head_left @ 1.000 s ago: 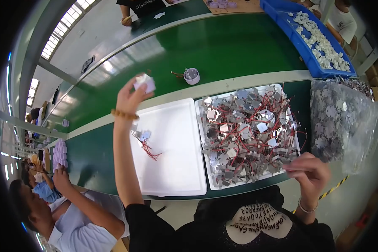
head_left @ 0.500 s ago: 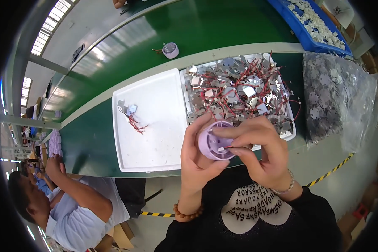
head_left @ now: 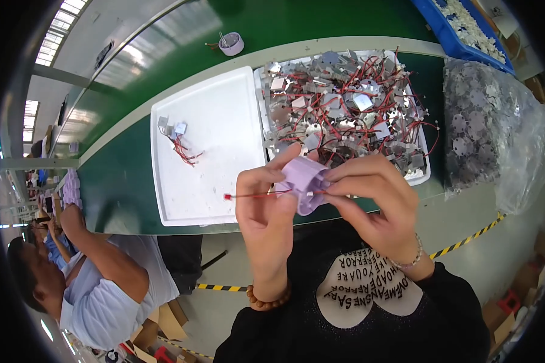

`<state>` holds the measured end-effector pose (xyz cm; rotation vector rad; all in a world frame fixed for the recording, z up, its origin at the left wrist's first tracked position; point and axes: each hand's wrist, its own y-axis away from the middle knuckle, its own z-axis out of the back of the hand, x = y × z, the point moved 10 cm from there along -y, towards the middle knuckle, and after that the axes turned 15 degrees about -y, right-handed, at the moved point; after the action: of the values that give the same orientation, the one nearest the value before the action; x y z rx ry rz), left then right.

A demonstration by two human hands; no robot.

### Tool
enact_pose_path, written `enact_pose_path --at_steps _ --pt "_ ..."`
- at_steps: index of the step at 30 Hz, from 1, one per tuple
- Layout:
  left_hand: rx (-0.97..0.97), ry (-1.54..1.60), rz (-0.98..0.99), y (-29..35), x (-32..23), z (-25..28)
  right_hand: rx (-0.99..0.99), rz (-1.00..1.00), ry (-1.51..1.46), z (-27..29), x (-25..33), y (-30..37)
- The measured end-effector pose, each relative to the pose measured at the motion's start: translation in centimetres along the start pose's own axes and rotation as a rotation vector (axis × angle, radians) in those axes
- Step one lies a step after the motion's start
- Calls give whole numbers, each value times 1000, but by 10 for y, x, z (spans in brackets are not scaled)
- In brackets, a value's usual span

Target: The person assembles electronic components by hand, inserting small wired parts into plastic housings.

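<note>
A light purple round plastic housing [head_left: 304,175] is tilted on its side in front of my chest. My left hand [head_left: 263,206] is closed around it, thumb against its near side. Thin red wire [head_left: 257,195] runs out past my left thumb and ends in a small red connector [head_left: 227,196]. At the housing's right edge, my right hand [head_left: 378,193] pinches the red wire between thumb and fingers. The housing's inside is mostly hidden.
Behind my hands, a white tray [head_left: 157,181] holds a few wired metal parts. Beside it stands a tray heaped with metal discs and red wires [head_left: 345,103]. A plastic bag of discs [head_left: 472,133], a blue bin [head_left: 445,39] and another purple housing [head_left: 231,44] lie around. A co-worker [head_left: 109,278] sits left.
The housing has turned from its open side facing up to lying on its side. Red wire and connector now show left of it. Both hands remain on the work.
</note>
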<state>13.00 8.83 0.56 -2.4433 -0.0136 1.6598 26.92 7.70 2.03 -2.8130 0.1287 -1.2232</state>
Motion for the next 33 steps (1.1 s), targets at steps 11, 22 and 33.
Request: enact_pose_path --at_steps 11,22,33 --pt "-39 -238 -142 1 -11 -3 -15 -42 -3 5 -14 -1" --pt "-93 -380 -111 4 -11 2 -20 -58 -10 11 -19 1" --pt "78 -391 -386 1 -24 -14 -39 -156 -21 10 -25 8"
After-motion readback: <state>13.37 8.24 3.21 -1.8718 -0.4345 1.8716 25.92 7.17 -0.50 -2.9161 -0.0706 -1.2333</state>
